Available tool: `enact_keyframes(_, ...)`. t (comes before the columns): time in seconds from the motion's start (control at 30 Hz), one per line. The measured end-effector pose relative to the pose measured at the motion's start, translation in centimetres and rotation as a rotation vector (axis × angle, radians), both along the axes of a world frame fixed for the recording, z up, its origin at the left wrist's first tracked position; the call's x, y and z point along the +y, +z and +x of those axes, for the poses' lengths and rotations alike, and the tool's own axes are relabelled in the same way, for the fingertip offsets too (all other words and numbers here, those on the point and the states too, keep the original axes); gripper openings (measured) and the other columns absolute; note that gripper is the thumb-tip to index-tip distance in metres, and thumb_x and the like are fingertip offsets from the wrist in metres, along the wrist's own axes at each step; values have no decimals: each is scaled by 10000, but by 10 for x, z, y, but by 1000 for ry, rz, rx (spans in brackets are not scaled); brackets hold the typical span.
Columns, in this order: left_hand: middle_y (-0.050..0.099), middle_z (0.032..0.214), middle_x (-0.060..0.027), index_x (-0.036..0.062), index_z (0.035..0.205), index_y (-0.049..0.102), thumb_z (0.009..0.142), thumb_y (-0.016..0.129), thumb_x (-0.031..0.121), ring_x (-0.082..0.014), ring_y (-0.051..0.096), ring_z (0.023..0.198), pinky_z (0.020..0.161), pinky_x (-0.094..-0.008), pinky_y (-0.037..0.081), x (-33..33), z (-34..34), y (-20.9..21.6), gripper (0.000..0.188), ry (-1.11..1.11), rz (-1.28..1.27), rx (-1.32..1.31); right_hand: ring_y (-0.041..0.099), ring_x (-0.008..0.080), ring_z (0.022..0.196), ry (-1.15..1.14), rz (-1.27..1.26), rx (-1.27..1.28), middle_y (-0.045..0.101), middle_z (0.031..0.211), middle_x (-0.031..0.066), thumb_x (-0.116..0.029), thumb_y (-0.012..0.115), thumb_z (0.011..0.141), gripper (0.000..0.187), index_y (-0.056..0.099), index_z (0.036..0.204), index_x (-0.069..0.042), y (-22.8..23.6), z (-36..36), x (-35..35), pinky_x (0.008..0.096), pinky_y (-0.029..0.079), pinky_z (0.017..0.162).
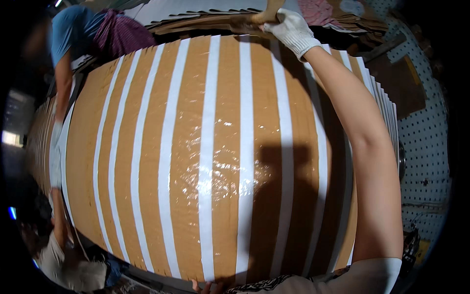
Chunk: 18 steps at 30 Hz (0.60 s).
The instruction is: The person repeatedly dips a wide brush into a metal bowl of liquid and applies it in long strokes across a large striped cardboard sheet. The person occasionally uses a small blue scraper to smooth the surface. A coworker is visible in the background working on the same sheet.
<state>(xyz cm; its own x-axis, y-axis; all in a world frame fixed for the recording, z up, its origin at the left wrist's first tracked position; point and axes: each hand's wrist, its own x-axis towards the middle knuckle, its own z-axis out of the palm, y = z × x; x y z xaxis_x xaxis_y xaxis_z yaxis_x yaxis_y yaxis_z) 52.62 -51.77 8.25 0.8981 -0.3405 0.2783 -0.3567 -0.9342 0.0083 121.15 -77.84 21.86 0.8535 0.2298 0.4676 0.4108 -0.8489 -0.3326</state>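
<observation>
A wide, fanned stack of brown cardboard sheets (227, 93) lies in front of me, its brown bands alternating with white strips. Its middle shines with a wet-looking gloss. At the far edge of the stack, my right hand (293, 32), in a white knitted glove, is closed around the wooden handle of a brush (267, 14). The brush head is partly in shadow and points left. Only a few bare fingertips of my left hand (208, 287) show at the near edge of the stack, slightly apart; the rest is hidden.
On the left, a person in a blue top (73, 29) reaches along the stack's edge, and another in a beige garment (78, 267) is below. White gloves (56, 157) show there. Pink cloth (316, 12) lies at the back. A perforated light panel (423, 147) stands right.
</observation>
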Motion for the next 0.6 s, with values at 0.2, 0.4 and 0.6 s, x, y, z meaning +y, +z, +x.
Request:
enact_keyframes(0.2,373,1403,-15,440,1281,594,791,746,568,-291,278,1380,975,-764,355,-3,-31,-2,528,7,-38,10,664,345,896,300,-116,-37,682,924,149,-329,738,841,302,675,1004,-83,-28,-106,87,430,541,792)
enact_keyframes(0.4,365,1473,20,321,1242,610,733,829,473,-259,248,1446,1034,-754,307,-14,-14,-11,575,20,-188,-158,633,220,946,639,-86,-156,653,941,47,-23,605,758,451,664,1165,-209,-29,-355,91,349,496,809)
enact_keyframes(0.6,330,1546,30,419,1181,684,831,731,332,-252,196,1466,1106,-734,225,-16,-24,-17,364,67,-216,-138,651,299,692,754,-144,362,665,835,79,-113,608,885,212,720,1053,-178,22,-451,75,377,550,639)
